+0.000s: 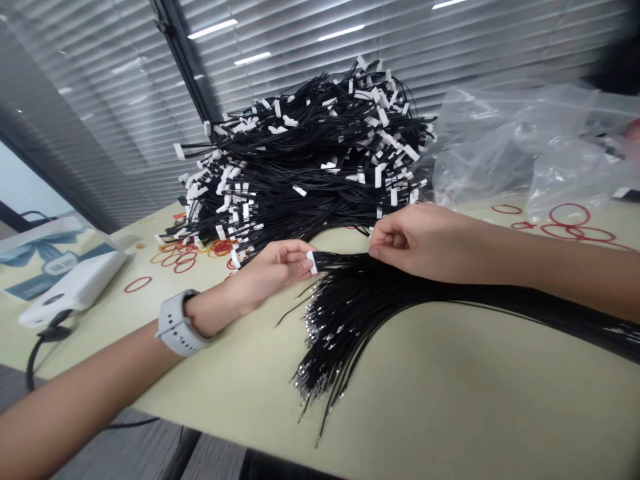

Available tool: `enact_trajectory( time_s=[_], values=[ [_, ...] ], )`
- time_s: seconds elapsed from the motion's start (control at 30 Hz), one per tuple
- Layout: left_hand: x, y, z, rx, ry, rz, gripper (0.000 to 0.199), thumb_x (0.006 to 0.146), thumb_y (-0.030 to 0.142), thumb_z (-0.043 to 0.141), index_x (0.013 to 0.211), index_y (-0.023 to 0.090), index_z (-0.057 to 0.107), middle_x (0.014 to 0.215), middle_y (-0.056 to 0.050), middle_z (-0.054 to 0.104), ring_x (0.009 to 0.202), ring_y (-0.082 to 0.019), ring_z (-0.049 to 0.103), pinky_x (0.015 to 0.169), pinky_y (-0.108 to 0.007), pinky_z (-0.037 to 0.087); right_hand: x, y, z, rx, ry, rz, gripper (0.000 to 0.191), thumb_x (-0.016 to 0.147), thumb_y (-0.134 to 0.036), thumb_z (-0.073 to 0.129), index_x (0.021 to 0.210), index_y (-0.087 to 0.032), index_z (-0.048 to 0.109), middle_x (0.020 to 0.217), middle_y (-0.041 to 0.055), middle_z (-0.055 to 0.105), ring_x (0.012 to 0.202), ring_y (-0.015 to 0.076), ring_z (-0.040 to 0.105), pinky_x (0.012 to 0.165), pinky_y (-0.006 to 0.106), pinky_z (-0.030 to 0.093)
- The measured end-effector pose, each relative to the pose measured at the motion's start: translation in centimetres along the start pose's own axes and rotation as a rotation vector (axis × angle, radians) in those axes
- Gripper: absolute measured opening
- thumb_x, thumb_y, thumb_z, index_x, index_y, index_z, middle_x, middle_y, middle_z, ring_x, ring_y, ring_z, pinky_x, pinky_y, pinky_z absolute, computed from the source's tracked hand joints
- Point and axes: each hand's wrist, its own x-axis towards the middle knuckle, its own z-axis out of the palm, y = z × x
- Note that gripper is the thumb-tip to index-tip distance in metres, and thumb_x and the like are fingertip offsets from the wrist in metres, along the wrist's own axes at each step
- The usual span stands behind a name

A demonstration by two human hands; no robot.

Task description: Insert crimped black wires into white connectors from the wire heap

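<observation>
My left hand (273, 270), with a grey watch band on the wrist, pinches a small white connector (313, 262) between thumb and fingers. Black wires run from that connector to the right, over a thick bundle of loose black wires (350, 300) with shiny metal tips fanned out at its left end. My right hand (405, 243) is closed at the upper edge of this bundle, its fingertips pressed together; what they hold, if anything, is too small to make out. Behind both hands rises a large heap of black cables (310, 160) with white connectors.
Red and yellow rubber bands (185, 262) lie left of the heap, more red ones (570, 215) at the right. Clear plastic bags (510, 147) stand at the back right. A white device (73, 290) with a black cable sits on the pale table (450, 400) at the left.
</observation>
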Motion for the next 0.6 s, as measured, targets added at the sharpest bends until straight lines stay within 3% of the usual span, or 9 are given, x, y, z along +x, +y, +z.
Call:
enact_trajectory(
  time_s=[0.13, 0.4, 0.6],
  values=[
    [-0.09, 0.08, 0.0, 0.009, -0.017, 0.011, 0.014, 0.075, 0.0, 0.053, 0.086, 0.008, 0.055, 0.075, 0.0, 0.057, 0.071, -0.004, 0.054, 0.071, -0.015, 0.042, 0.05, -0.12, -0.03, 0.027, -0.027, 0.011, 0.02, 0.078, -0.029, 0.049, 0.064, -0.019, 0.058, 0.049, -0.0032, 0.047, 0.042, 0.0053, 0.039, 0.041, 0.021, 0.031],
    [0.05, -0.02, -0.05, -0.007, -0.007, 0.011, 0.013, 0.074, 0.003, 0.056, 0.086, 0.009, 0.054, 0.078, -0.001, 0.057, 0.072, -0.004, 0.054, 0.072, -0.015, 0.043, 0.24, -0.37, -0.93, 0.161, -0.238, 0.052, 0.024, 0.079, -0.037, 0.047, 0.072, -0.019, 0.062, 0.051, -0.003, 0.044, 0.042, 0.0048, 0.032, 0.037, 0.019, 0.026],
    [-0.01, -0.3, -0.25, 0.032, -0.025, 0.045, 0.011, 0.076, 0.006, 0.054, 0.086, 0.01, 0.053, 0.078, 0.0, 0.056, 0.072, -0.004, 0.053, 0.071, -0.016, 0.041, 0.36, -0.25, -0.58, 0.111, -0.256, 0.051, 0.026, 0.078, -0.038, 0.046, 0.071, -0.018, 0.062, 0.052, -0.0023, 0.047, 0.044, 0.0057, 0.036, 0.041, 0.021, 0.028]
  ],
)
